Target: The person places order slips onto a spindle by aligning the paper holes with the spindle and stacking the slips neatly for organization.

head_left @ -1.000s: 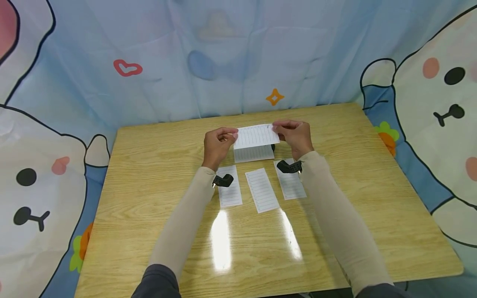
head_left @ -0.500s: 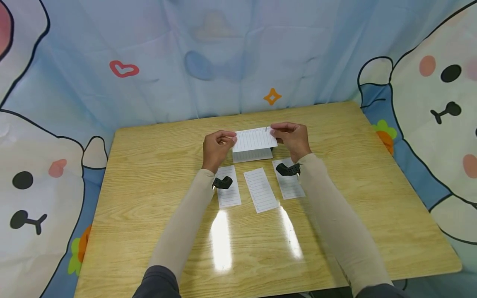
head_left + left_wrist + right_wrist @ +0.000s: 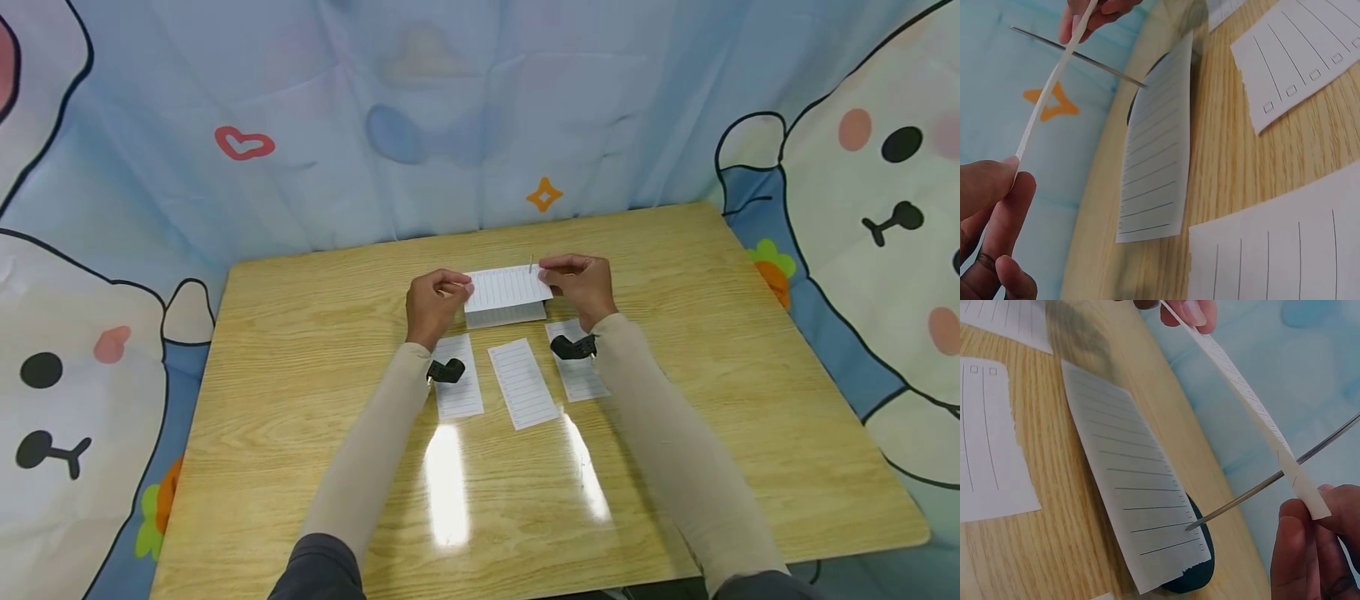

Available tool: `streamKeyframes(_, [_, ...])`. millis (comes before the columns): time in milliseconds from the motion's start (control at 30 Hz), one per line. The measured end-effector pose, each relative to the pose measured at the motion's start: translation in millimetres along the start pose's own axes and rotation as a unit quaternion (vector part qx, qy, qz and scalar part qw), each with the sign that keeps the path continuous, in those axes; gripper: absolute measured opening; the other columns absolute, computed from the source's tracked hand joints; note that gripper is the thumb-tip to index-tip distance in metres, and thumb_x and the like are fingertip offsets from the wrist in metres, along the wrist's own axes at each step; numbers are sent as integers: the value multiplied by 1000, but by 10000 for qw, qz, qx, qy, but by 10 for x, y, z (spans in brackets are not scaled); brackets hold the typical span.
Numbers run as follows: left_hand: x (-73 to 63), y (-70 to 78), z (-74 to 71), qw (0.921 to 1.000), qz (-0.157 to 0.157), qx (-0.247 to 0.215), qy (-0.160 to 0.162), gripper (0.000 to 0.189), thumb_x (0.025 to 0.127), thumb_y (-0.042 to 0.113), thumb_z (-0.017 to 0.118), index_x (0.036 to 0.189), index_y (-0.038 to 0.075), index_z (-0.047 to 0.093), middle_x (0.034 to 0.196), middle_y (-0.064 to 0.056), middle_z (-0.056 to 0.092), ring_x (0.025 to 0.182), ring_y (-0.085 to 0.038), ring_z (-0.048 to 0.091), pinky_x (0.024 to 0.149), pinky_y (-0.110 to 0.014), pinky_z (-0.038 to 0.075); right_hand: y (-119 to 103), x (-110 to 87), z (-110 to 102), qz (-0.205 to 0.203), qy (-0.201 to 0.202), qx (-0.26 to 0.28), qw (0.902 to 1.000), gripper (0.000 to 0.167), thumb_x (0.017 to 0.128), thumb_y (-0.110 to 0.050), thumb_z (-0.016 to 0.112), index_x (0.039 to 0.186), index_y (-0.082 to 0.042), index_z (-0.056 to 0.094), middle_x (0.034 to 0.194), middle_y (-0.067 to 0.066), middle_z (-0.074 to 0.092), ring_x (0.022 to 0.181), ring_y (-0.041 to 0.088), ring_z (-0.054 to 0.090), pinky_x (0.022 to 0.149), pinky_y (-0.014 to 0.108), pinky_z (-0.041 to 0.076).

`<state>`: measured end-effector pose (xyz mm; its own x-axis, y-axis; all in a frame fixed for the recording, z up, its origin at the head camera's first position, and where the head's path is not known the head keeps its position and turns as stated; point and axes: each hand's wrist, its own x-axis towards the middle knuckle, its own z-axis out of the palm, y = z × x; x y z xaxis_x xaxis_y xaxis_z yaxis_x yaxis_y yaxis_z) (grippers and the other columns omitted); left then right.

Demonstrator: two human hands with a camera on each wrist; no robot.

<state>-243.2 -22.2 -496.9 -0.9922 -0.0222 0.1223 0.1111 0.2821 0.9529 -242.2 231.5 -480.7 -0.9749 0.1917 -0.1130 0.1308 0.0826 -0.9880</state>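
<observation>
In the head view my left hand (image 3: 433, 308) pinches the left end of a white lined paper slip (image 3: 502, 286). My right hand (image 3: 585, 290) pinches its right end. A thin metal spike (image 3: 1241, 502) passes through this slip near its right end, and the tip stands out beyond it. Lower down, a second lined slip (image 3: 1155, 147) is on the same spike, above a dark rounded base (image 3: 1202, 575). A gap shows between the two slips in both wrist views.
Three lined slips lie on the wooden table (image 3: 300, 433) nearer the person: a left one (image 3: 462, 396), a middle one (image 3: 523, 383) and a right one (image 3: 585, 379). A patterned blue curtain (image 3: 322, 183) hangs behind the table.
Both hands have come down a little with the held slip. Its gap to the lower slip looks smaller, and more of the spike's tip stands above it.
</observation>
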Motion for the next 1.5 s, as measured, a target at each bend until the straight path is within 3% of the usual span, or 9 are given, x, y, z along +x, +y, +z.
streamKeyframes(200, [4, -62, 12, 9998, -30, 215, 1, 8, 91, 19, 84, 97, 13, 83, 87, -9, 77, 77, -16, 64, 67, -30, 42, 77, 47, 20, 134, 51, -245, 9996, 20, 94, -9, 81, 114, -4, 81, 99, -1, 77, 92, 21, 74, 73, 24, 61])
streamKeyframes(500, [13, -121, 52, 9972, -248, 706, -37, 8, 92, 22, 83, 97, 16, 83, 86, -6, 75, 82, -21, 66, 69, -31, 41, 167, 40, 46, 280, 209, -566, 9978, 17, 94, -9, 81, 110, -6, 82, 100, 3, 79, 81, 13, 72, 73, 27, 61])
streamKeyframes(867, [22, -187, 100, 9912, -412, 1255, -25, 5, 91, 24, 83, 95, 20, 83, 84, -2, 77, 75, -18, 67, 67, -31, 44, 215, 46, 98, 490, 308, -1014, 9932, 15, 95, -9, 80, 110, -9, 83, 110, 7, 78, 90, 13, 71, 75, 21, 59])
streamKeyframes(1067, [22, -191, 116, 9868, -426, 1563, -76, 5, 91, 23, 83, 95, 21, 83, 84, -2, 77, 79, -19, 69, 68, -31, 43, 238, 56, 116, 431, 368, -1261, 9904, 13, 94, -9, 80, 107, -9, 83, 114, 11, 78, 95, 16, 70, 76, 21, 58])
streamKeyframes(1500, [25, -197, 148, 9821, -492, 1813, -128, 5, 91, 23, 86, 95, 20, 83, 83, -1, 76, 79, -19, 68, 68, -31, 42, 299, 55, 138, 114, 531, -1823, 9817, 7, 93, -12, 82, 99, -14, 86, 103, 11, 80, 83, 16, 71, 66, 25, 55])
